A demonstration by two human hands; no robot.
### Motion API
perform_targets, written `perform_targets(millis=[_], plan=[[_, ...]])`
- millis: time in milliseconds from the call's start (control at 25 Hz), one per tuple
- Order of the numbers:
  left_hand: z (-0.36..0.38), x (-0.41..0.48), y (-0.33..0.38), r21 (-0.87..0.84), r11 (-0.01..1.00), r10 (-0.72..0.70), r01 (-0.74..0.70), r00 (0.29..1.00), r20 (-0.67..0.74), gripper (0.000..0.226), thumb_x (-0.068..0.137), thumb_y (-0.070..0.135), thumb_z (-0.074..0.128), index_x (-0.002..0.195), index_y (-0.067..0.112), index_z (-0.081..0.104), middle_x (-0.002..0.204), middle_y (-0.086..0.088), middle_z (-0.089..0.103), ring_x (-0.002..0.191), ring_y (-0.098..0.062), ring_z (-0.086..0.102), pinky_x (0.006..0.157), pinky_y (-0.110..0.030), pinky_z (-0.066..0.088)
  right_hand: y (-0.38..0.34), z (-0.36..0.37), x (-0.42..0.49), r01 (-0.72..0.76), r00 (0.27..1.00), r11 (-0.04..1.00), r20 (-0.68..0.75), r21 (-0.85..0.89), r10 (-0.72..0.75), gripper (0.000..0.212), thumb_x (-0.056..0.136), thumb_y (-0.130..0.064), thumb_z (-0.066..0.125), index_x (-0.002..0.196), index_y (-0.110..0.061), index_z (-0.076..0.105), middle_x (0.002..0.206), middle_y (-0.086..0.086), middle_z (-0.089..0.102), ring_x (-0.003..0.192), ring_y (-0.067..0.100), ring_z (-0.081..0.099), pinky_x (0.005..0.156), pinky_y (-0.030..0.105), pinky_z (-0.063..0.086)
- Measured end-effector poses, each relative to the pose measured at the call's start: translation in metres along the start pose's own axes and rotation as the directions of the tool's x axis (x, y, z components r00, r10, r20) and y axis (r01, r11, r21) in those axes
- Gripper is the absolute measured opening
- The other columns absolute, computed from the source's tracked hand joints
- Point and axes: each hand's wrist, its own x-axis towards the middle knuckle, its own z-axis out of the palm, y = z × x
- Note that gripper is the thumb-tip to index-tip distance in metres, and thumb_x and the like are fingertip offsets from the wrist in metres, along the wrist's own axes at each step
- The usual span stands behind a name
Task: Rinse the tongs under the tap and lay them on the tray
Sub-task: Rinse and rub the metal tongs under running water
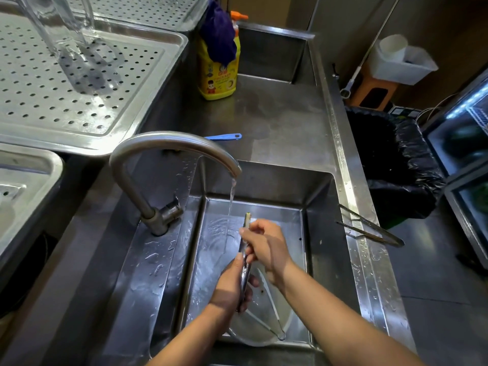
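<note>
Over the steel sink (319, 207), both hands hold one pair of metal tongs (245, 262), which points away from me with its tip near the water stream. My left hand (232, 283) grips the near end of the tongs. My right hand (266, 244) closes around the far part, just right of the stream. Water runs from the curved tap (169, 143) into the basin. The perforated steel tray (79, 83) sits at the upper left, with a clear jug (63, 27) on it.
A second pair of tongs (369, 228) lies on the sink's right rim. A bowl with another utensil (264, 331) sits in the basin. A yellow soap bottle (219, 67) and a blue-handled tool (227, 136) stand behind the tap. A black-lined bin (396, 165) is at the right.
</note>
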Motion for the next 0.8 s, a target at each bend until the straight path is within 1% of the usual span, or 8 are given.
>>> perform_targets(millis=[80,160,240,320,400,600,720,800], plan=[[-0.003,0.005,0.0,0.021,1.0,0.013,-0.012,1.0,-0.026,0.045,0.101,0.055,0.031,0.112,0.033,0.069,0.071,-0.004,0.061,0.043,-0.012,0.044,0.04,-0.018,0.024,0.005,0.002,0.001,-0.03,0.999,0.997,0.035,-0.067,0.032,0.021,0.087,-0.014,0.069,0.073,-0.01,0.054,0.058,0.013,0.044,0.041,0.02,0.048,0.038,0.027,0.041],[-0.003,0.007,0.0,0.047,0.998,0.037,-0.036,0.999,-0.034,0.043,0.102,0.054,0.032,0.112,0.033,0.068,0.071,-0.003,0.06,0.043,-0.011,0.043,0.039,-0.018,0.024,-0.009,-0.001,0.018,-0.002,0.998,0.997,-0.06,-0.084,-0.003,0.029,0.09,-0.026,0.069,0.07,-0.012,0.054,0.058,0.014,0.044,0.041,0.018,0.048,0.04,0.028,0.04],[-0.002,0.009,0.001,0.038,0.999,0.037,-0.034,0.998,-0.057,0.041,0.102,0.052,0.034,0.105,0.028,0.067,0.073,-0.005,0.062,0.043,-0.011,0.044,0.038,-0.018,0.026,-0.02,-0.001,0.029,0.028,0.991,0.996,-0.129,-0.087,-0.039,0.029,0.091,-0.027,0.068,0.07,-0.01,0.056,0.059,0.013,0.045,0.043,0.017,0.047,0.043,0.03,0.039],[-0.003,0.013,0.004,0.009,1.0,0.007,-0.007,0.998,-0.068,0.044,0.102,0.052,0.035,0.093,0.023,0.066,0.075,-0.009,0.063,0.043,-0.012,0.045,0.039,-0.019,0.025,-0.012,0.008,0.022,0.009,0.998,0.99,-0.055,-0.142,-0.017,0.02,0.087,-0.013,0.069,0.072,-0.008,0.056,0.057,0.011,0.048,0.043,0.018,0.048,0.041,0.029,0.039],[-0.008,0.017,0.005,-0.013,1.0,-0.023,0.022,0.997,-0.069,0.05,0.1,0.055,0.035,0.077,0.018,0.059,0.076,-0.01,0.062,0.042,-0.013,0.045,0.041,-0.019,0.023,-0.001,0.014,0.009,-0.085,0.992,0.981,0.073,-0.174,0.099,0.025,0.085,-0.008,0.068,0.067,-0.011,0.051,0.05,0.012,0.049,0.036,0.021,0.049,0.038,0.028,0.036],[-0.009,0.02,0.001,-0.006,1.0,0.02,-0.021,0.996,-0.09,0.043,0.1,0.052,0.042,0.093,0.019,0.07,0.075,-0.006,0.064,0.046,-0.015,0.049,0.038,-0.021,0.028,-0.017,0.012,0.032,-0.096,0.991,0.994,-0.086,0.047,0.1,0.02,0.092,-0.016,0.068,0.078,-0.007,0.059,0.056,0.007,0.045,0.039,0.012,0.042,0.036,0.023,0.037],[-0.013,0.028,0.008,-0.068,0.997,0.03,-0.039,0.991,-0.127,0.04,0.099,0.049,0.043,0.085,0.017,0.062,0.073,-0.004,0.06,0.045,-0.013,0.047,0.039,-0.021,0.028,-0.014,0.027,0.03,-0.122,0.991,0.989,0.05,-0.089,0.127,0.007,0.083,-0.001,0.067,0.081,-0.007,0.066,0.057,0.005,0.052,0.039,0.013,0.043,0.035,0.021,0.034],[-0.018,0.03,0.012,-0.087,0.995,0.043,-0.054,0.991,-0.129,0.039,0.102,0.046,0.039,0.089,0.016,0.062,0.071,-0.002,0.058,0.044,-0.01,0.044,0.04,-0.022,0.027,-0.02,0.032,0.037,-0.155,0.984,0.978,0.069,-0.136,0.166,0.006,0.086,-0.009,0.067,0.079,-0.008,0.067,0.061,0.008,0.054,0.041,0.013,0.042,0.035,0.021,0.032]])
